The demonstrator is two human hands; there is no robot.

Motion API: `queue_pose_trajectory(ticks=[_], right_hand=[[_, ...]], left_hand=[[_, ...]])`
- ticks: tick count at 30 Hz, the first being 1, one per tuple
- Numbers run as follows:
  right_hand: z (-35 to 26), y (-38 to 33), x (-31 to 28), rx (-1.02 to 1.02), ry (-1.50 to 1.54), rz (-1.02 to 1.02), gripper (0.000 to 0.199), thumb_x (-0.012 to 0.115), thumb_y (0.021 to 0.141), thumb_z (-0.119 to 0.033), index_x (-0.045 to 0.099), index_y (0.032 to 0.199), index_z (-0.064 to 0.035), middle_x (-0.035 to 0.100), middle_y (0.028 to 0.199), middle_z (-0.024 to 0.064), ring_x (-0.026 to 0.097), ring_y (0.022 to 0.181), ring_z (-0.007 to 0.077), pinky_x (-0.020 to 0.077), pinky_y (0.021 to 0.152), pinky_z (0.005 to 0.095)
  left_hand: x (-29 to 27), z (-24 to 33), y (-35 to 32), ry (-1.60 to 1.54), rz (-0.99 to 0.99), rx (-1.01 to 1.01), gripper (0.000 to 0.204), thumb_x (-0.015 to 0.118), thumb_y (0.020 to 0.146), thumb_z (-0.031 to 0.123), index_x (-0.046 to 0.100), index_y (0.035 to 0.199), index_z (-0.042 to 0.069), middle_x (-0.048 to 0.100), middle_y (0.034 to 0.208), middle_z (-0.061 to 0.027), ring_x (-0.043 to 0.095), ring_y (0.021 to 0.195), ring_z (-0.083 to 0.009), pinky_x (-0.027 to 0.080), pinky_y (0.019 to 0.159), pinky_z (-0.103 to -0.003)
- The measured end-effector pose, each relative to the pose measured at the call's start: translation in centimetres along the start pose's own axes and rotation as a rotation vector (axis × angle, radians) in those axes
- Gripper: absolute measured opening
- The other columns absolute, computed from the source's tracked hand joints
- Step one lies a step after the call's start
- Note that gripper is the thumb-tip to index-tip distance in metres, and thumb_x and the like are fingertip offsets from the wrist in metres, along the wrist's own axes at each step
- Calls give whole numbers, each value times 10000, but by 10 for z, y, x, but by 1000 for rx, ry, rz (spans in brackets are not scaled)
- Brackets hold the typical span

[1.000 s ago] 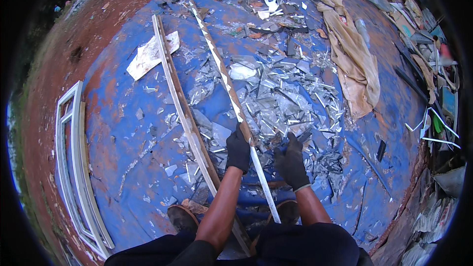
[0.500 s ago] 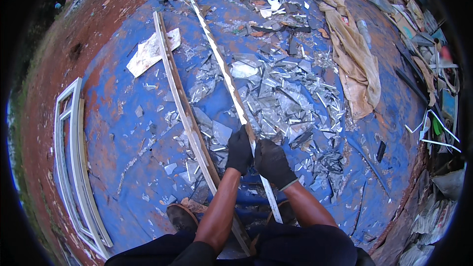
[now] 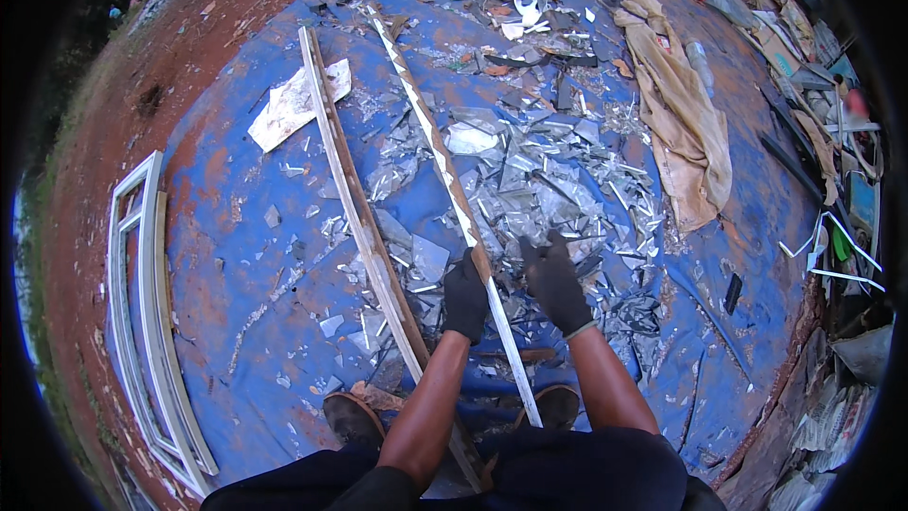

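Note:
A long, narrow frame strip (image 3: 437, 147), brown with jagged white patches along one face, runs from the far part of the tarp down between my feet. My left hand (image 3: 464, 301), in a dark glove, is closed around it near its lower half. To the right of the strip, my gloved right hand (image 3: 558, 286) hovers apart from it, fingers spread and nothing visible in them. Left of both hands, a second long wooden strip (image 3: 355, 208) lies roughly alongside. Broken glass shards (image 3: 558, 194) cover the ground beyond and around my hands.
Everything lies on a blue tarp (image 3: 236, 298) with reddish dirt. A white window frame (image 3: 121, 293) is at the left, and a brown cloth (image 3: 676, 123) at the right. A pale sheet (image 3: 279, 114) lies beneath the second strip. Piled scrap (image 3: 832, 123) lines the right edge.
My right hand has come off the strip, moved right and opened its fingers. My left hand stays closed on the strip, which has shifted slightly.

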State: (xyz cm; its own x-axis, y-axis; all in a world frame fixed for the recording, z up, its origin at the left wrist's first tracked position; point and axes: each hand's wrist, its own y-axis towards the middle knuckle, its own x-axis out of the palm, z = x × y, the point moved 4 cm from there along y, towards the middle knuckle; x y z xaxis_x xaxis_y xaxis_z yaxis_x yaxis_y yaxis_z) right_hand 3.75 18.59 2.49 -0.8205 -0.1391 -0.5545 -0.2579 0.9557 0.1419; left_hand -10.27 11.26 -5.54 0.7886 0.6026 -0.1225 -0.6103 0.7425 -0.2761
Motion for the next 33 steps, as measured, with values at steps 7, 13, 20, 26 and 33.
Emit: queue_pose_trajectory(ticks=[7,13,20,26,33], right_hand=[[-37,-8,41,79,-157,-296,411,565,949,-375,594,926,34,660,770,191,672,741,345,497,691,452],[9,-10,48,263,253,-310,371,504,971,-314,605,842,19,601,662,112,609,605,262,478,583,402],[23,-19,59,785,781,-416,386,468,982,-311,613,832,14,584,679,86,555,588,155,437,567,340],[21,-11,49,336,245,-243,409,465,993,-319,611,863,40,598,711,160,569,663,264,441,656,402],[20,-13,55,366,310,-276,334,509,988,-291,622,884,6,584,706,62,523,589,129,405,530,318]], left_hand=[[-1,15,-27,28,16,161,402,517,988,345,672,970,-26,682,778,-181,641,712,-236,457,642,-401],[-4,9,-24,1,42,-100,488,503,992,388,672,843,-45,648,669,-136,605,623,-200,437,590,-401],[-2,6,-28,-125,18,-193,510,491,999,410,682,808,-22,631,650,-70,575,593,-157,446,563,-354],[-5,32,-37,-1,-58,-124,493,515,987,411,662,793,-18,614,643,-77,574,614,-155,435,585,-352],[-8,21,-48,98,90,116,427,479,1012,344,635,852,-19,593,650,-102,547,603,-165,426,577,-367]])
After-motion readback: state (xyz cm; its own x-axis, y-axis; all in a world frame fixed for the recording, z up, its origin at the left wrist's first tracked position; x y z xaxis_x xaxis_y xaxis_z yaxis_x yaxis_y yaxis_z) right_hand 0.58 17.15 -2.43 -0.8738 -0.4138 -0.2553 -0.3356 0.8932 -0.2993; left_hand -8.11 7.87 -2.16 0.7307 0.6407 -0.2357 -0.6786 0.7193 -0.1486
